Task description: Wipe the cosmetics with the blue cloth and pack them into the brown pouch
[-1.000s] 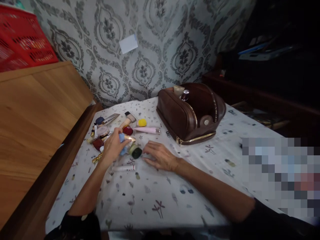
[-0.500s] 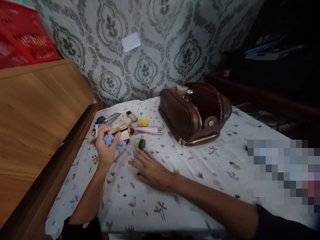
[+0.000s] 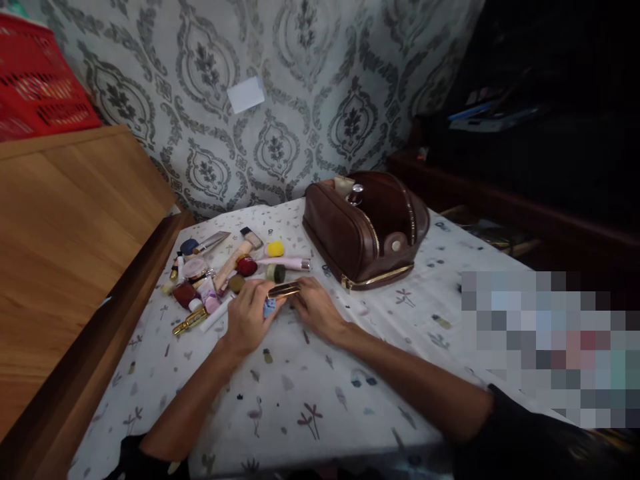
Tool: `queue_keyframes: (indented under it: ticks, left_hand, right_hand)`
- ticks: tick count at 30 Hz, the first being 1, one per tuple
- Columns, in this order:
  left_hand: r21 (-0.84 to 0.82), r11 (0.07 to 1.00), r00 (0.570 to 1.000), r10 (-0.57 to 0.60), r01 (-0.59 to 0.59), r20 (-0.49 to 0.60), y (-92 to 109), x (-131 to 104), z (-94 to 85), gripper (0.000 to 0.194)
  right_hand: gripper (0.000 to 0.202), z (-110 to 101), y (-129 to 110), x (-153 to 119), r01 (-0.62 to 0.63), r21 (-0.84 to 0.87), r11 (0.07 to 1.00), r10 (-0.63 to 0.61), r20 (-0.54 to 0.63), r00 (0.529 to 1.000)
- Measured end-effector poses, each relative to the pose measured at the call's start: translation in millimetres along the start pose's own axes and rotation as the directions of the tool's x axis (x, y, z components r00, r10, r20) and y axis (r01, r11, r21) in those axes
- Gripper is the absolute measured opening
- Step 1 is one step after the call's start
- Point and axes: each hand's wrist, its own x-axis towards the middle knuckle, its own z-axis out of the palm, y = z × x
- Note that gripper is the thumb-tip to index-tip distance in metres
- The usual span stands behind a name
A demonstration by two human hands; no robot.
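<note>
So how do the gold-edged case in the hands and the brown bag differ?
The brown bag is far larger than the gold-edged case. The bag stands on the table; the case is in the left hand, the right hand at its other end. The bag's mouth gapes; the case looks flat and slim. Both have gold-coloured trim.

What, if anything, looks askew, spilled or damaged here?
The white rectangle on the patterned wall looks odd: it sits tilted, its right end higher. The cosmetics lie jumbled beside the open brown bag, but no spill or damage shows.
</note>
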Motion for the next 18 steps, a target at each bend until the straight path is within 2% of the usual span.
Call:
queue_keyframes:
  ticks: [2,4,6,8,10,12,15,18]
  left_hand:
    - [0.073,0.997,1.0,-0.009,0.009,0.003,-0.7,0.8,5.0,0.019]
    - [0.117,0.992,0.998,-0.047,0.041,0.052,5.7,0.2,7.1,0.019]
    - [0.093,0.992,0.981,-0.096,0.081,0.171,18.5,-1.8,6.6,0.021]
    - [0.0,0.994,0.947,-0.105,0.11,0.305,31.8,-3.3,4.4,0.021]
    - [-0.123,0.98,0.926,-0.103,0.158,0.364,37.7,-1.5,2.5,0.017]
    - [-0.204,0.953,0.92,-0.137,0.223,0.368,31.9,5.0,2.6,0.018]
    - [-0.236,0.931,0.894,-0.161,0.279,0.418,6.9,19.8,8.6,0.024]
    - [-0.238,0.924,0.858,-0.152,0.3,0.491,-17.5,29.7,18.2,0.028]
  right_hand:
    - [0.018,-0.9,3.3,2.4,-0.033,0.109,0.994,0.038,-0.038,0.999]
    - [0.022,0.9,8.5,5.0,-0.103,0.315,0.943,0.123,-0.044,0.991]
    - [0.033,4.7,14.5,7.6,-0.201,0.541,0.817,0.243,-0.006,0.97]
    - [0.044,8.3,18.8,9.2,-0.252,0.662,0.705,0.315,0.026,0.949]
    - [0.045,9.4,19.6,9.2,-0.234,0.675,0.7,0.309,0.009,0.951]
    - [0.04,7.9,17.1,7.9,-0.189,0.615,0.765,0.256,-0.021,0.966]
    - [0.027,4.7,10.1,5.7,-0.157,0.499,0.852,0.199,-0.031,0.98]
    - [0.02,3.7,2.4,3.8,-0.158,0.442,0.883,0.181,-0.009,0.983]
